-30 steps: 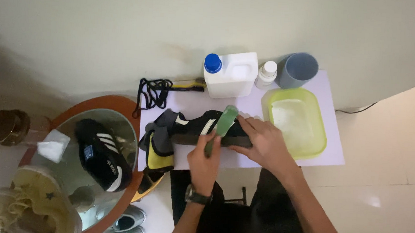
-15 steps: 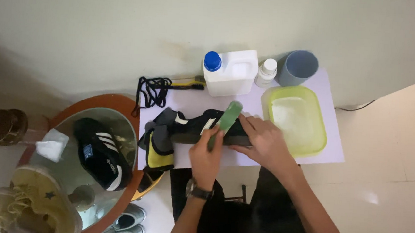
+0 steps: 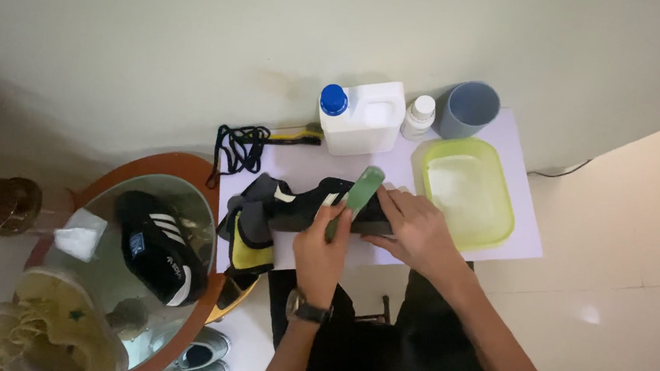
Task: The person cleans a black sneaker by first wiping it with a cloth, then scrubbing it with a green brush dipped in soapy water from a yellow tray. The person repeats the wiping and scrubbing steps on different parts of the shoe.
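Observation:
A black shoe point(image 3: 297, 206) lies on its side on the small white table point(image 3: 301, 160). My left hand point(image 3: 319, 247), with a watch at the wrist, grips a green brush point(image 3: 362, 189) whose head rests against the shoe's right end. My right hand point(image 3: 414, 228) lies over that same end and holds the shoe down. A grey and yellow cloth point(image 3: 248, 242) lies under the shoe's left end.
At the back of the table stand a white jug with a blue cap point(image 3: 362, 118), a small white bottle point(image 3: 418, 116) and a blue-grey cup point(image 3: 468, 108). A green tub point(image 3: 506, 213) sits at the right. Black laces point(image 3: 240, 144) lie at the left. A round glass table point(image 3: 205, 200) holds a striped black sneaker point(image 3: 157, 247).
My left hand has shifted the green brush slightly back and forth on the shoe. My right hand stays on the shoe.

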